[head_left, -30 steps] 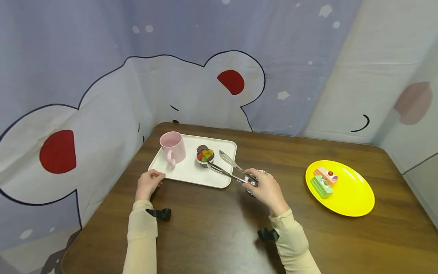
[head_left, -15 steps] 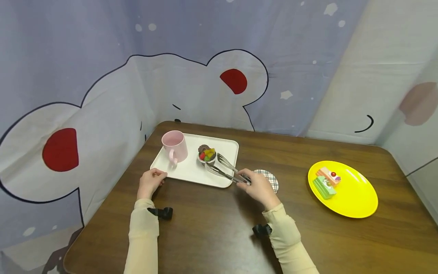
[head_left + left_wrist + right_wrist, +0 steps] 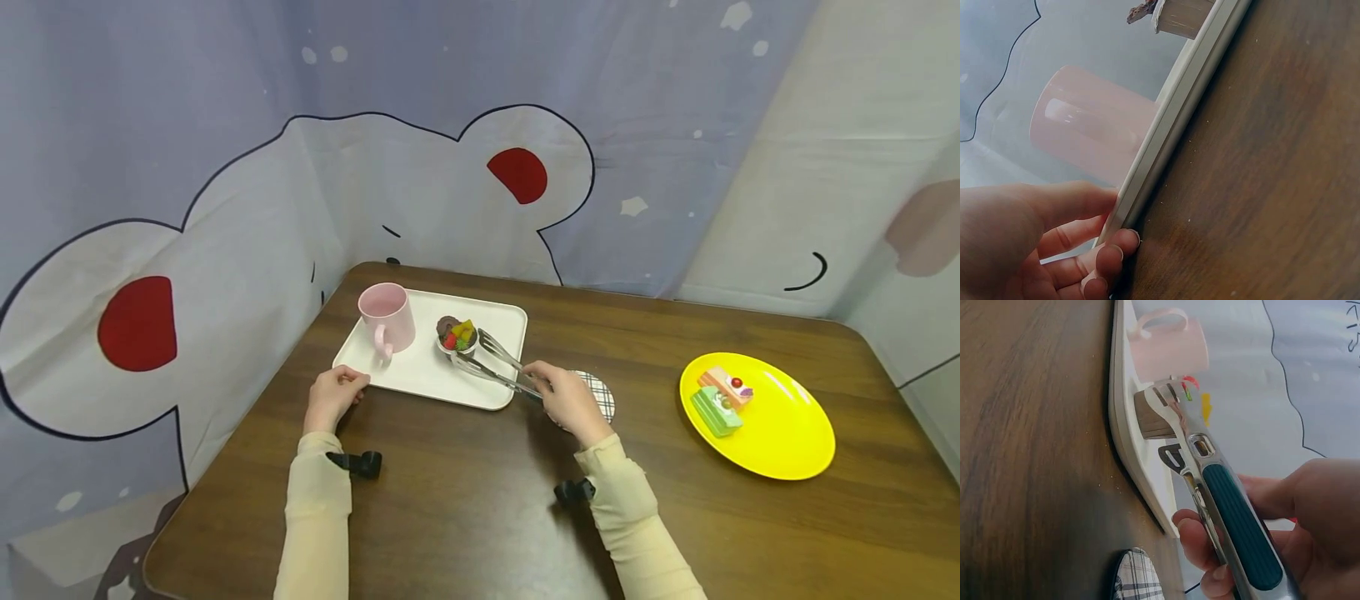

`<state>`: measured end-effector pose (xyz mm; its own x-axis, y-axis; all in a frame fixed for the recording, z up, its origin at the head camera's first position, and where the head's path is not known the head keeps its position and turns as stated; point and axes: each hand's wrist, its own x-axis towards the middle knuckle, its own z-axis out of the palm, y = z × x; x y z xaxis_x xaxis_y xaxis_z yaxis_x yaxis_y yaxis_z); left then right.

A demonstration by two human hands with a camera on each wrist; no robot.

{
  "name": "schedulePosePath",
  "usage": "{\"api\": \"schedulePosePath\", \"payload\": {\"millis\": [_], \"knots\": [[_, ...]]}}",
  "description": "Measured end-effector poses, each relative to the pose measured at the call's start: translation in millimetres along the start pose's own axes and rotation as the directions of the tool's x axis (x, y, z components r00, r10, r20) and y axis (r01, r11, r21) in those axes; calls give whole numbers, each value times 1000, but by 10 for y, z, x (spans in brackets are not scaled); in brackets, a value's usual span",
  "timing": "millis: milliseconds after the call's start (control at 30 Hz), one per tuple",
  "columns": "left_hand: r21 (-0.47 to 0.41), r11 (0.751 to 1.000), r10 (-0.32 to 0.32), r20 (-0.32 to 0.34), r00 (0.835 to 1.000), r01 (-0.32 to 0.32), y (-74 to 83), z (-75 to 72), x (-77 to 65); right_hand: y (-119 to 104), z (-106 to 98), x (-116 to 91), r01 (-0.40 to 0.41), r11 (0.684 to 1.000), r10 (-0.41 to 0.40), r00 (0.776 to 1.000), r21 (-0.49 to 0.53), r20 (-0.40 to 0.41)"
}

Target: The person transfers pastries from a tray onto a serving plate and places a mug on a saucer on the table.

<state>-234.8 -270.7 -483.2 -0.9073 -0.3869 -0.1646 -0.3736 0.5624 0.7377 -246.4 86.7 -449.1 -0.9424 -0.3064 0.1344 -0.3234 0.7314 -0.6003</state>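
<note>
My left hand (image 3: 332, 396) pinches the near left corner of the white tray (image 3: 427, 377), the thumb (image 3: 1082, 201) on its rim and the fingers curled at the edge. My right hand (image 3: 572, 407) grips metal tongs with green handle grips (image 3: 1241, 525). Their spread tips reach over the tray's right half, one on each side of a small chocolate cupcake (image 3: 455, 336) topped with fruit pieces. In the right wrist view one tong arm partly hides the cupcake (image 3: 1152, 415). A pink mug (image 3: 392, 323) stands on the tray's left part, close to my left hand.
A round plaid coaster (image 3: 602, 397) lies beyond my right hand, partly covered by it. At the right of the wooden table (image 3: 450, 492) is a yellow plate (image 3: 787, 433) bearing a green cake slice (image 3: 716, 412) and a pink-orange one (image 3: 723, 386). A patterned curtain (image 3: 420, 67) hangs behind.
My right hand has moved left with the tongs, bringing their tips around the cupcake and uncovering more of the coaster. My left hand has stayed at the tray corner.
</note>
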Motion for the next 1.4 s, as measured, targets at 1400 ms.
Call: {"api": "schedulePosePath", "payload": {"millis": [1400], "knots": [[-13,1000,-7,1,1000,7,-10,10,8,-57,58,339,-11,992,-7,990,127,139]]}}
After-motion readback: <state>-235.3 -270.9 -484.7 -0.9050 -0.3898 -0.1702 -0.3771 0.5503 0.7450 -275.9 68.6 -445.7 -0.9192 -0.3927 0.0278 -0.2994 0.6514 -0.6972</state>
